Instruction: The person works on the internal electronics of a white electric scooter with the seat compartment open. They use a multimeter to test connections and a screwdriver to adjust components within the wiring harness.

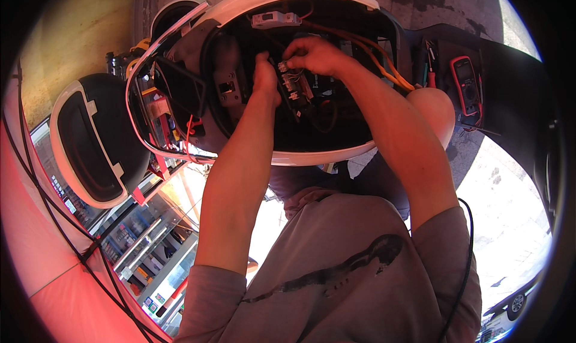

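Observation:
Both forearms reach into the open body of a white-rimmed scooter point(312, 158). Inside it, a dark electrical module point(292, 90) with a row of pale metal terminals and thin wires stands tilted. My left hand point(265, 78) is closed against the module's left edge, its thumb up and its other fingers mostly hidden. At the module's top end, my right hand point(315, 55) has its thumb and fingertips pinched together by the terminals. Whatever small piece lies between those fingertips is too small to make out.
A white circuit breaker point(276, 20) sits at the cavity's far edge. Orange cables point(375, 54) run along its right side. A red multimeter point(467, 85) and a red-handled tool point(431, 78) lie to the right. A removed black-and-white seat or lid point(129, 133) stands at left.

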`<act>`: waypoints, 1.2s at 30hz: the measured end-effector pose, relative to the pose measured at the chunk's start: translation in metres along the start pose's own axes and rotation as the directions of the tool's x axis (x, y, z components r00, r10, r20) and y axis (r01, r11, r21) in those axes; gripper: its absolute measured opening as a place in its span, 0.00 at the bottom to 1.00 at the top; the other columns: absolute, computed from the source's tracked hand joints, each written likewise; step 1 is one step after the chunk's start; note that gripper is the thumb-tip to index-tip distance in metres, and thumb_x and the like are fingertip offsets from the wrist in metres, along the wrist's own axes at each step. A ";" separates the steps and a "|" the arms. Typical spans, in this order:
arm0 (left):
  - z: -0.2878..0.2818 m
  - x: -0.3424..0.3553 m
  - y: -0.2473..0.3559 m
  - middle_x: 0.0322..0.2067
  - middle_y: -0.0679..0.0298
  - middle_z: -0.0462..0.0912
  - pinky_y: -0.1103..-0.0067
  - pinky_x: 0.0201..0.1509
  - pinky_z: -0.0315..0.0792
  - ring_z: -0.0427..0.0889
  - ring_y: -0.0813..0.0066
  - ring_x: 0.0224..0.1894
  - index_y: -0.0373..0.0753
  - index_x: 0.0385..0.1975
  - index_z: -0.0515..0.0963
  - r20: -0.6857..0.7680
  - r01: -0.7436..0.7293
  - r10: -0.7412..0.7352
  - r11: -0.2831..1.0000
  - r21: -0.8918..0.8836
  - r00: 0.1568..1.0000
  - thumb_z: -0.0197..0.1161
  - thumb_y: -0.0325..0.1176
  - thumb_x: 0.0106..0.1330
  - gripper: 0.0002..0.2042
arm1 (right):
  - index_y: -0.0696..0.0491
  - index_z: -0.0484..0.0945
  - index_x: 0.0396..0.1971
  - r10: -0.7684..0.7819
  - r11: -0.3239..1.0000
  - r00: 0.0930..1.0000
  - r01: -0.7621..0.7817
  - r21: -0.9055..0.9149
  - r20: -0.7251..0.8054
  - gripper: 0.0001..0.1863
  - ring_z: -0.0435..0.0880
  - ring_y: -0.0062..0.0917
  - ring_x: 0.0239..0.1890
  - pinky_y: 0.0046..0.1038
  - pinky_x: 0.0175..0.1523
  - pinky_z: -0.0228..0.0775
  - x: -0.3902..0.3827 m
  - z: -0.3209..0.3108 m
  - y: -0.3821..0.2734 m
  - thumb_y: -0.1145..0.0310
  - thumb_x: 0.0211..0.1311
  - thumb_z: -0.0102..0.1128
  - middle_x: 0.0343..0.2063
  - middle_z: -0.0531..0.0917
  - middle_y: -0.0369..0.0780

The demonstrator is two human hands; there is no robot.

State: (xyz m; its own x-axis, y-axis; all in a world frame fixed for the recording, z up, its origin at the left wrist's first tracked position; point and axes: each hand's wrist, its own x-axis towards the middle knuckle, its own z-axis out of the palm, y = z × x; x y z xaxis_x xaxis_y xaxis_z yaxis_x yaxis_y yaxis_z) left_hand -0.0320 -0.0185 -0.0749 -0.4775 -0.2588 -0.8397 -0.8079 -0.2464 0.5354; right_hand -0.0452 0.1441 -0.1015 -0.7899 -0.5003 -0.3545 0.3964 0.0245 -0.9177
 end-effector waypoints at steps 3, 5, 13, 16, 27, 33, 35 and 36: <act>0.000 -0.001 0.000 0.38 0.53 0.79 0.64 0.41 0.77 0.81 0.60 0.37 0.32 0.52 0.69 -0.004 0.007 -0.007 1.000 0.008 1.000 0.47 0.54 0.65 0.28 | 0.51 0.84 0.36 -0.052 0.996 0.998 0.050 -0.068 -0.025 0.11 0.83 0.26 0.39 0.28 0.47 0.74 0.000 0.001 0.002 0.68 0.52 0.70 0.34 0.86 0.38; 0.001 -0.002 0.001 0.38 0.53 0.79 0.64 0.41 0.77 0.81 0.61 0.37 0.33 0.52 0.70 -0.019 0.016 -0.015 1.000 0.018 1.000 0.47 0.54 0.65 0.28 | 0.50 0.84 0.37 -0.099 0.982 0.995 0.092 -0.166 -0.033 0.11 0.83 0.27 0.39 0.28 0.47 0.74 0.000 0.001 0.002 0.67 0.52 0.70 0.34 0.86 0.39; 0.009 -0.012 0.004 0.35 0.54 0.79 0.64 0.38 0.77 0.81 0.61 0.34 0.34 0.49 0.71 -0.027 -0.025 0.027 0.998 0.051 0.999 0.47 0.53 0.66 0.26 | 0.50 0.84 0.37 -0.109 0.934 0.994 0.096 -0.343 -0.020 0.11 0.83 0.28 0.40 0.29 0.48 0.73 -0.008 -0.003 -0.008 0.65 0.53 0.68 0.35 0.85 0.40; 0.009 -0.014 0.005 0.34 0.55 0.79 0.64 0.37 0.77 0.81 0.61 0.33 0.34 0.48 0.71 -0.038 -0.018 0.020 0.998 0.052 0.999 0.47 0.53 0.66 0.26 | 0.51 0.83 0.37 -0.153 0.920 0.988 0.139 -0.366 -0.010 0.11 0.82 0.29 0.41 0.29 0.49 0.72 -0.008 -0.002 -0.009 0.66 0.53 0.68 0.35 0.84 0.40; 0.015 -0.021 0.010 0.36 0.52 0.78 0.65 0.37 0.78 0.81 0.61 0.34 0.31 0.50 0.70 -0.036 0.008 -0.002 0.986 0.165 0.999 0.46 0.52 0.66 0.27 | 0.49 0.83 0.36 -0.216 0.881 0.976 0.204 -0.426 0.021 0.11 0.83 0.33 0.39 0.33 0.48 0.73 -0.004 -0.004 -0.005 0.64 0.52 0.68 0.34 0.85 0.41; 0.013 -0.017 0.008 0.40 0.51 0.78 0.65 0.42 0.77 0.80 0.60 0.37 0.30 0.52 0.69 -0.019 -0.005 0.009 0.984 0.176 1.000 0.46 0.51 0.66 0.27 | 0.49 0.83 0.38 -0.209 0.874 0.978 0.192 -0.447 0.011 0.12 0.83 0.33 0.39 0.33 0.47 0.74 -0.002 -0.003 -0.004 0.63 0.53 0.67 0.34 0.85 0.40; 0.009 -0.012 0.005 0.43 0.51 0.77 0.65 0.47 0.75 0.79 0.60 0.41 0.31 0.54 0.69 -0.034 -0.028 0.034 0.984 0.177 0.999 0.47 0.51 0.65 0.28 | 0.49 0.83 0.40 -0.201 0.860 0.979 0.194 -0.471 0.037 0.14 0.83 0.32 0.41 0.33 0.48 0.74 -0.001 -0.005 -0.003 0.63 0.53 0.67 0.36 0.85 0.40; 0.006 -0.010 0.004 0.45 0.51 0.77 0.66 0.49 0.74 0.78 0.60 0.44 0.31 0.55 0.68 -0.026 -0.040 0.046 0.984 0.173 0.999 0.47 0.52 0.65 0.29 | 0.49 0.83 0.41 -0.146 0.890 0.989 0.131 -0.438 -0.001 0.14 0.83 0.33 0.42 0.33 0.49 0.74 -0.001 -0.006 -0.002 0.63 0.54 0.66 0.38 0.85 0.41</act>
State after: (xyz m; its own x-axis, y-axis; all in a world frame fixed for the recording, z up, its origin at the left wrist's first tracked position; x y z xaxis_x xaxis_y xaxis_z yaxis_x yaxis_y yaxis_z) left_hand -0.0326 -0.0113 -0.0648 -0.5047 -0.2939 -0.8117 -0.8354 -0.0708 0.5451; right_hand -0.0475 0.1496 -0.1006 -0.8395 -0.4981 -0.2169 0.0445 0.3350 -0.9412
